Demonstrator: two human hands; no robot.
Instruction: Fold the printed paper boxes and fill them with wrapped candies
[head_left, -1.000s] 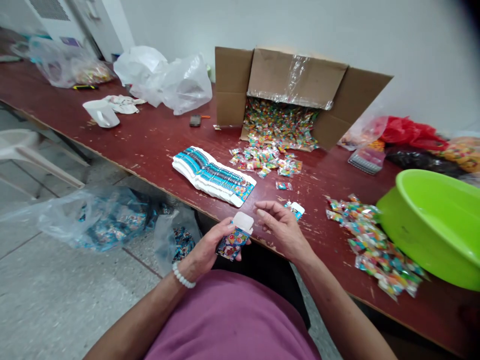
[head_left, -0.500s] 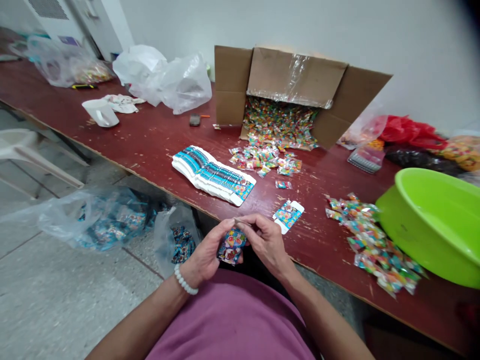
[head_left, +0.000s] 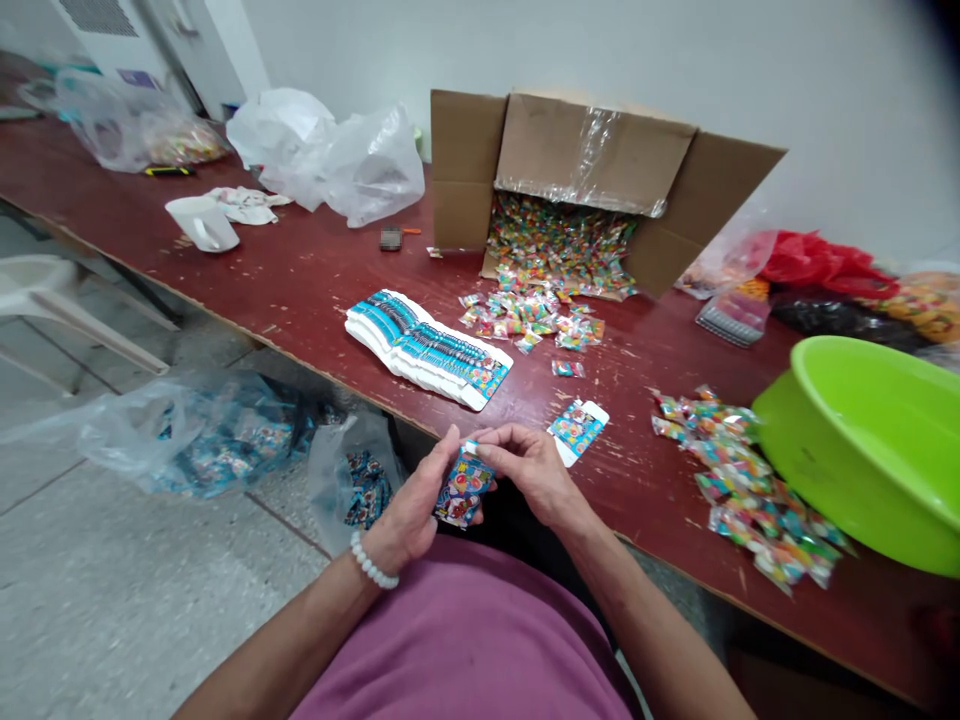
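Note:
A small blue printed candy box [head_left: 465, 487] is in my left hand [head_left: 420, 500], whose fingers wrap round it just past the table edge. My right hand [head_left: 531, 468] pinches the white flap at the box's upper end. Beyond my right hand, a flat unfolded carton [head_left: 577, 432] lies on the table. A fanned stack of the same flat cartons [head_left: 427, 350] rests to the left of it. One wrapped candy [head_left: 568, 369] lies apart, near a loose heap of wrapped candies [head_left: 525, 315].
An open cardboard box [head_left: 592, 155] spills candies onto the red table [head_left: 300, 300]. At right, a green basin [head_left: 840, 470] stands beside another candy pile [head_left: 757, 490]. Plastic bags of blue packets [head_left: 225, 440] sit on the floor at left. A white mug [head_left: 201, 224] lies further back.
My right fingers have shifted slightly at the top of the box, and a white flap now shows there. My left hand still holds the box; the things on the table are unmoved.

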